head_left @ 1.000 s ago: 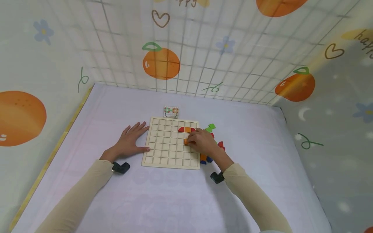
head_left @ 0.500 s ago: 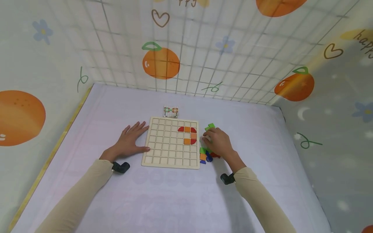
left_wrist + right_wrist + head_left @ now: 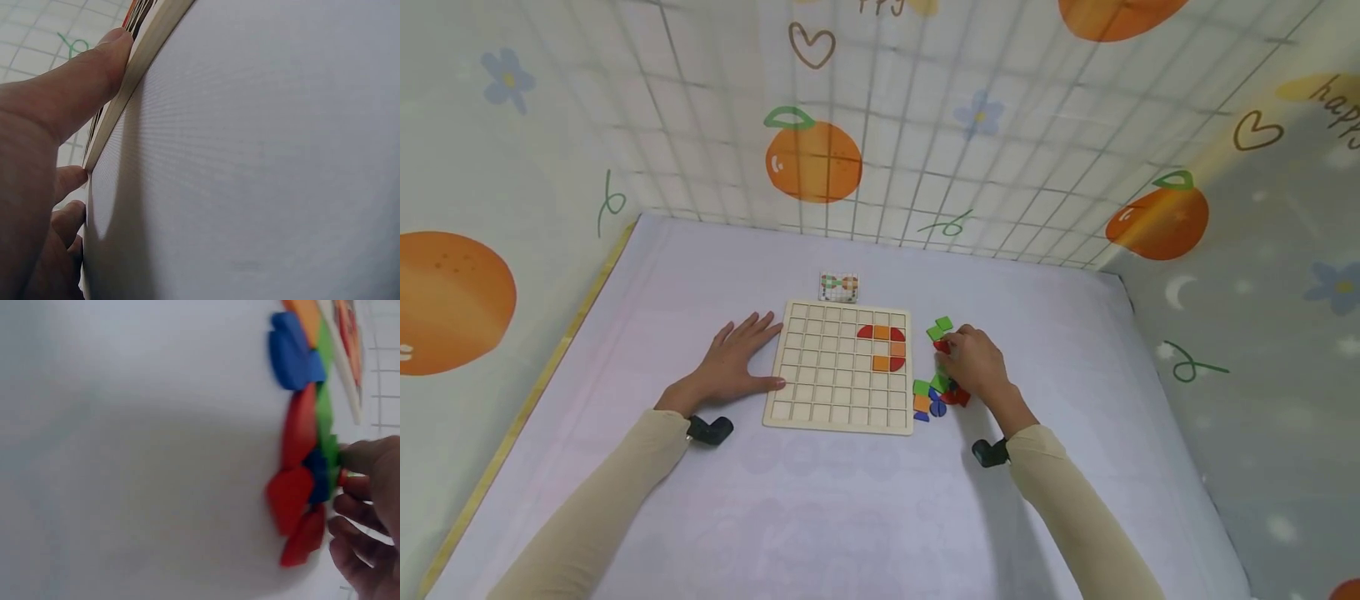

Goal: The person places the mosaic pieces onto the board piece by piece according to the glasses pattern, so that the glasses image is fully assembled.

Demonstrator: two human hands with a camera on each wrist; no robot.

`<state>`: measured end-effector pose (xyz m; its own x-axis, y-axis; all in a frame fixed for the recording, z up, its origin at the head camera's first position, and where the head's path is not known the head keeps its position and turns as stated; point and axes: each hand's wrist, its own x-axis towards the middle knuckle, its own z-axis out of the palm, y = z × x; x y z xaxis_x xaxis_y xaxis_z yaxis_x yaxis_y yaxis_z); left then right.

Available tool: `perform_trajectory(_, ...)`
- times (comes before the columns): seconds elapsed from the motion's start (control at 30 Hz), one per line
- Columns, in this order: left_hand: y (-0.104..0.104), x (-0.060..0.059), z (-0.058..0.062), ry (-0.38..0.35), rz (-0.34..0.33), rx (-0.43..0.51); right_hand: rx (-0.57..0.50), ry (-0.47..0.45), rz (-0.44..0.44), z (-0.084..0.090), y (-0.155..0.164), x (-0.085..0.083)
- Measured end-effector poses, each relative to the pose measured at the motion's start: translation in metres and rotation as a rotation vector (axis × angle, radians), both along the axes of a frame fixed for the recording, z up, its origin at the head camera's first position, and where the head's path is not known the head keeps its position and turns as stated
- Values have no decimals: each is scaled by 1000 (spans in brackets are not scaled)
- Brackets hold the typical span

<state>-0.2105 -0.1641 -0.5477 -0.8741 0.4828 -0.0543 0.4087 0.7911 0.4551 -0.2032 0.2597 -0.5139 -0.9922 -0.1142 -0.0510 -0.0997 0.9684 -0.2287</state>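
Right hand [image 3: 976,362]: fingers curled over the loose pieces [image 3: 938,392] just right of the board; fingertips pinch a small red piece [image 3: 942,346] at the upper end of the pile. The wrist view is blurred, so the grip is not sharp there.
Left hand [image 3: 737,362]: flat and relaxed on the counter [image 3: 850,500], fingers straight, holding nothing; the thumb [image 3: 94,69] presses against the board's left edge.
Board [image 3: 827,375]: pale wooden grid tray lying flat at mid-counter, between the two hands. Red and orange pieces [image 3: 886,346] are seated in cells near its upper right corner.
Loose pieces: green, orange, blue and red, bunched together touching the board's right edge near its lower corner, partly under the right hand. Two green squares [image 3: 940,327] lie just above the hand.
Obstruction: the right hand covers part of the pile, so the count of pieces cannot be told.
Card [image 3: 839,287]: small patterned card on the counter just beyond the board's far edge, apart from both hands.
Surroundings: a wire mesh screen [image 3: 880,125] backed by orange-print sheeting stands along the counter's far and side edges.
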Motion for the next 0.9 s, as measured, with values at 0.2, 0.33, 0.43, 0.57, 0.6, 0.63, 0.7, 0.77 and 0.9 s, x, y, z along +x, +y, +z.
perform_trajectory(0.2,0,-1,0,-2,3,1,-255,-108,-82,6,1,-6)
perform_trajectory(0.33,1,0,1,-6,10,-2,-362,-64,-75,10,-3,-8)
perform_trajectory(0.43,0,0,1,-8,11,-1,-429,-24,-40,12,-12,-8)
perform_trajectory(0.57,0,0,1,-7,7,2,-493,-36,18,14,-31,-7)
perform_trajectory(0.6,1,0,1,-8,6,3,-508,-41,36,13,-36,-7)
perform_trajectory(0.63,1,0,1,-8,5,3,-523,-47,52,12,-41,-7)
perform_trajectory(0.7,1,-1,0,-9,6,1,-553,-59,85,10,-50,-8)
perform_trajectory(0.77,0,-1,0,-10,7,-3,-580,-71,127,8,-57,-9)
perform_trajectory(0.9,0,-1,1,-10,9,-6,-589,-96,197,5,-72,-11)
